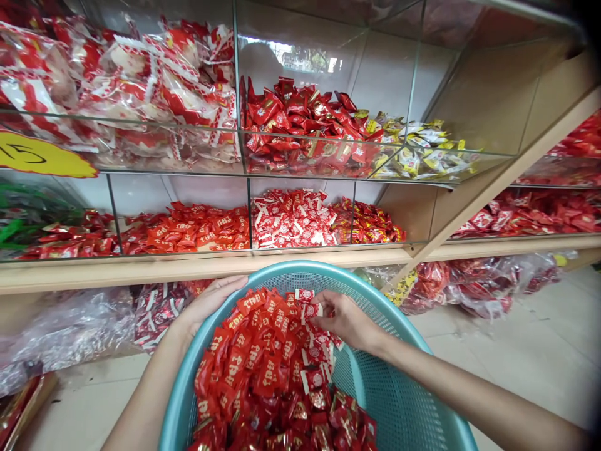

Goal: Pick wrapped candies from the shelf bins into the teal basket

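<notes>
A blue-green plastic basket sits in front of me, heaped with wrapped candies. My left hand holds it at the far left of the rim, fingers stretched along the outside; the thumb is hidden. Inside, my right hand is closed, thumb and fingertips pinching a small red-and-white wrapped candy. Similar red-and-white candies lie below that hand in a strip. Orange-red candies with gold lettering fill the left side of the heap, and dark red shiny ones lie nearest me.
Beyond the basket, a wooden shelf edge fronts glass bins. One bin holds red-and-white candies, another orange-red candies. Larger bagged sweets and red twists fill upper bins. Plastic bags lie under the shelf.
</notes>
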### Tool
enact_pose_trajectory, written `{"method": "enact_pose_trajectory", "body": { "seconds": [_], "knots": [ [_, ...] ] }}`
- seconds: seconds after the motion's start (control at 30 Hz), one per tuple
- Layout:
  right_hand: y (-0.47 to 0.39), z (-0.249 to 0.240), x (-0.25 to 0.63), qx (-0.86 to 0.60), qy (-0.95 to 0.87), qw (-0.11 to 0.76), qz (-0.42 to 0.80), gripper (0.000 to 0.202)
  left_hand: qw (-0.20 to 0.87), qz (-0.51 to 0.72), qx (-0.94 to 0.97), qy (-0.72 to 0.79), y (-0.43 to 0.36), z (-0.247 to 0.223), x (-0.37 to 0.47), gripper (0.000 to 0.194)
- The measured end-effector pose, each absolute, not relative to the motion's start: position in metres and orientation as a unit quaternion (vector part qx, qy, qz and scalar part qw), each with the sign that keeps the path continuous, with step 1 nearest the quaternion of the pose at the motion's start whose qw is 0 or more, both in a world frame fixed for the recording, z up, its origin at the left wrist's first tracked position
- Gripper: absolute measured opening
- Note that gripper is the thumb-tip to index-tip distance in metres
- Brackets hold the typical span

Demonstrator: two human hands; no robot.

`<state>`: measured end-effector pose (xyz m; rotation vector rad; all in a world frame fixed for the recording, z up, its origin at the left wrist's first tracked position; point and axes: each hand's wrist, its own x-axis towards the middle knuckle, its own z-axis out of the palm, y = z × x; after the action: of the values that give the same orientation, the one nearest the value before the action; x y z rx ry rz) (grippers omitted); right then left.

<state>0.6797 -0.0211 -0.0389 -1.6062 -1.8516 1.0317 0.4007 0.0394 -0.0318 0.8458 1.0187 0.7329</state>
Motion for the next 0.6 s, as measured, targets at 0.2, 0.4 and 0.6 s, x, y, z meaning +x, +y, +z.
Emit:
{"method": "enact_pose_trajectory", "body": {
  "seconds": [0.2, 0.4, 0.6],
  "knots": [
    [-0.023, -0.046, 0.676, -0.562, -0.764, 0.187, 0.257, 0.023, 0.721, 0.340, 0.405, 0.448, 0.040, -0.034, 0.399, 0.037],
    [-0.019, -0.022, 0.670, -0.559, -0.799, 0.167, 0.147, 0.029, 0.725, 0.340, 0.398, 0.448, 0.040, -0.036, 0.398, 0.037],
    [0.034, 0.044, 0.634, -0.539, -0.796, 0.264, 0.083, 0.023, 0.732, 0.336, 0.384, 0.451, 0.039, -0.034, 0.400, 0.032]
  ]
}}
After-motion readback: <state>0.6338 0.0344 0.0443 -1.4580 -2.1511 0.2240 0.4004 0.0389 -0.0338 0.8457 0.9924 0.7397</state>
